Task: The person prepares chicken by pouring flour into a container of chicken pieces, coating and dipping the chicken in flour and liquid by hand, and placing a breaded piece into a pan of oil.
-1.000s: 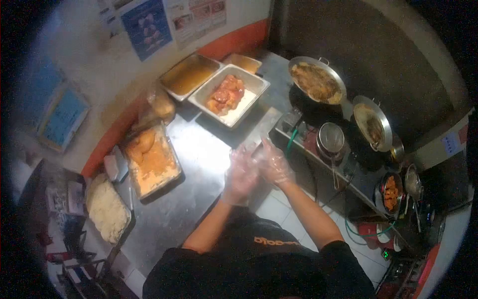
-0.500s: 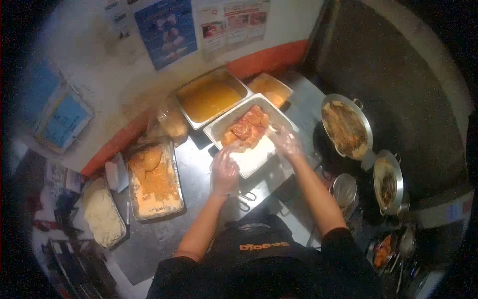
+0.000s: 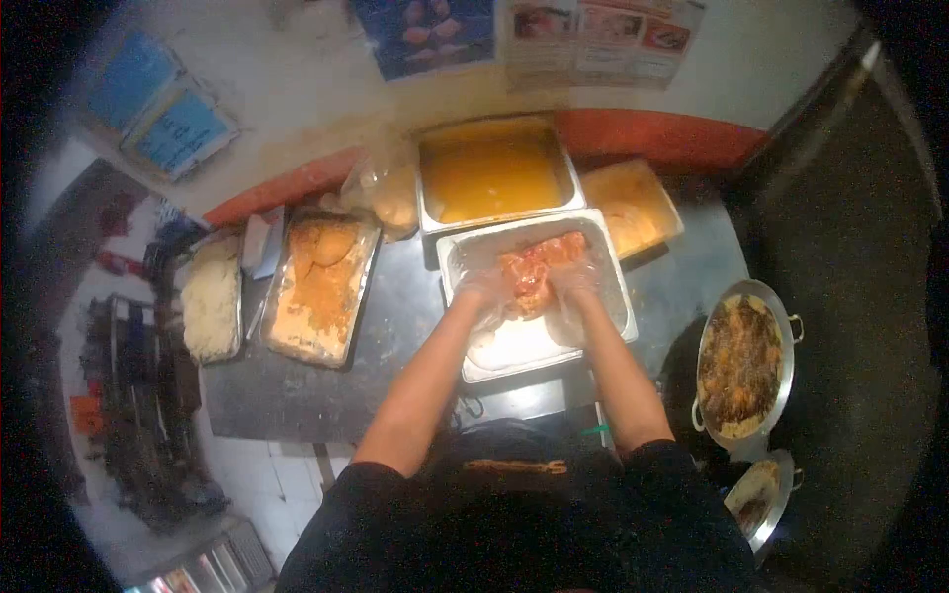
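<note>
Head-worn view, looking forward-down, above table point(image 3: 287, 400)

No text is legible on the black garment point(image 3: 514, 524), wall posters point(image 3: 605, 49) or blue signs point(image 3: 180, 128).

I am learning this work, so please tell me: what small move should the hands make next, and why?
Perhaps roll the meat toward the white powder: the left hand and right hand flank it, and its top looks red, uncoated.

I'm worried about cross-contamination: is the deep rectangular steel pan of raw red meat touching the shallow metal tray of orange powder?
Apart. The head view shows grey tabletop between the steel pan and the metal tray.
</note>
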The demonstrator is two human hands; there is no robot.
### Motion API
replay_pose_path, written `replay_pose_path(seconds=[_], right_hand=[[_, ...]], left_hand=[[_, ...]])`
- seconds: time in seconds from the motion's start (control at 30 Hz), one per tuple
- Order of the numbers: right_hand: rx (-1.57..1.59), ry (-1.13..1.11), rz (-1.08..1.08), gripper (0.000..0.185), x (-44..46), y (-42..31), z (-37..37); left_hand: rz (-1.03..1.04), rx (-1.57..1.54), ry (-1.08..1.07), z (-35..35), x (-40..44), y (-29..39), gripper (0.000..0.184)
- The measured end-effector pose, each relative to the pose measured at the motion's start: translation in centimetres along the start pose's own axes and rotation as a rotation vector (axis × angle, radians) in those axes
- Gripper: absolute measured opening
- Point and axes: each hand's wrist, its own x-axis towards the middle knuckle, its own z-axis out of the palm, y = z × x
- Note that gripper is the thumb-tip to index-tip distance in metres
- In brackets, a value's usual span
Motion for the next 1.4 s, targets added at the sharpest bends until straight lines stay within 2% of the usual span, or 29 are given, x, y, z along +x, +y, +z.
replay_pose_path(seconds=[0.03,0.07,0.1,0.17,0.2,0.27,0.33,0.37,0.43,0.47,0.5,0.57,0.6,0.63,0.7,0.73,0.77,0.83,0.9,1.03,1.1,1.13,1.17,1.23,1.27,1.3,1.37,1.4], right_hand=[[0.074,0.019,0.085,0.028,0.4,0.3,0.5],[0.150,0.044,0.168,0.026,0.7,0.6,0.9],[0.303,0.041,0.121,0.029,1.6,1.6,2.1],[0.570,0.056,-0.040,0.033,2.1,3.0,3.9],[0.681,0.069,-0.158,0.035,1.7,3.2,4.4],[0.534,-0.062,0.091,0.045,-1.1,2.9,1.7],[0.461,-0.123,0.214,0.049,-4.2,2.5,-0.8],[0.488,-0.108,0.192,0.050,-5.5,2.3,-2.1],[0.540,-0.067,0.154,0.054,-7.9,2.0,-4.9],[0.553,-0.049,0.144,0.056,-9.2,1.8,-5.9],[0.566,-0.031,0.134,0.058,-10.4,1.6,-6.9],[1.087,0.109,0.220,0.055,-12.9,1.0,-7.2],[1.089,0.123,0.217,0.055,-13.0,1.6,-5.9],[1.177,0.193,0.194,0.053,-12.9,2.6,-4.0],[1.269,0.276,0.174,0.052,-12.9,2.7,-1.9],[1.280,0.321,0.166,0.051,-13.0,2.3,-1.5],[1.289,0.368,0.158,0.050,-13.0,2.1,-1.3],[1.263,0.378,0.210,0.049,-12.9,2.5,-0.6],[1.436,0.432,0.309,0.046,-12.4,2.8,-0.1],[1.410,0.400,0.303,0.048,-12.5,2.8,-1.1],[1.389,0.420,0.273,0.050,-12.3,3.0,-0.5],[1.395,0.414,0.269,0.050,-12.0,3.0,-0.3],[1.422,0.385,0.314,0.050,-11.7,2.8,-0.5],[1.455,0.341,0.352,0.050,-11.6,2.2,-0.8],[1.495,0.335,0.296,0.050,-11.8,1.8,-1.3],[1.534,0.331,0.238,0.049,-11.8,1.5,-1.8],[1.512,0.302,0.190,0.049,-11.5,0.9,-2.4],[1.545,0.283,0.163,0.048,-11.1,0.7,-2.2]], left_hand=[[0.009,-0.048,-0.269,0.2,0.4,-0.1,0.041],[0.041,0.008,-0.366,-2.6,-1.4,2.1,0.041],[0.064,0.059,-0.461,-5.6,-3.3,4.6,0.042],[-0.027,-0.153,-0.193,-1.5,-2.9,3.9,0.041],[-0.012,-0.133,-0.139,-1.9,-4.4,4.6,0.040],[-0.007,-0.106,-0.082,-4.8,-6.5,6.0,0.039],[-0.148,-0.140,-0.094,-6.9,-7.2,6.3,0.034],[-0.155,-0.136,-0.090,-7.4,-7.3,5.2,0.034],[0.133,-0.576,0.428,-9.3,-7.0,1.0,0.028],[0.073,-0.347,0.539,-10.7,-6.2,-2.0,0.026],[-0.053,-0.434,0.621,-12.6,-5.7,-4.5,0.025],[-0.286,-0.643,0.813,-16.6,-4.8,-9.7,0.024],[-0.414,-0.518,0.879,-20.4,-5.4,-10.2,0.025],[-0.435,-0.373,0.966,-22.0,-4.9,-12.2,0.027],[-0.635,-0.233,0.749,-24.7,-1.7,-15.6,0.034],[-0.620,-0.235,0.754,-24.7,-0.6,-16.6,0.034],[-0.412,-0.394,0.734,-24.7,0.4,-17.4,0.041],[-0.183,-0.553,0.706,-23.3,4.5,-20.6,0.052],[-0.166,-0.202,0.676,-21.4,10.2,-25.6,0.069],[-0.212,-0.173,0.568,-21.4,8.6,-25.2,0.070],[-0.242,0.000,0.716,-22.8,4.9,-23.6,0.068],[-0.311,-0.042,0.652,-22.6,6.6,-26.8,0.061],[-0.319,-0.034,0.650,-23.2,6.5,-28.1,0.061],[-0.398,-0.150,0.792,-24.0,5.4,-29.7,0.051],[-0.396,-0.213,0.777,-26.8,2.3,-26.3,0.040],[-0.402,-0.202,0.782,-27.5,1.7,-26.4,0.040],[-0.567,-0.175,0.745,-29.1,0.9,-26.7,0.040],[-0.383,0.099,0.746,-30.1,-1.4,-24.3,0.034]])
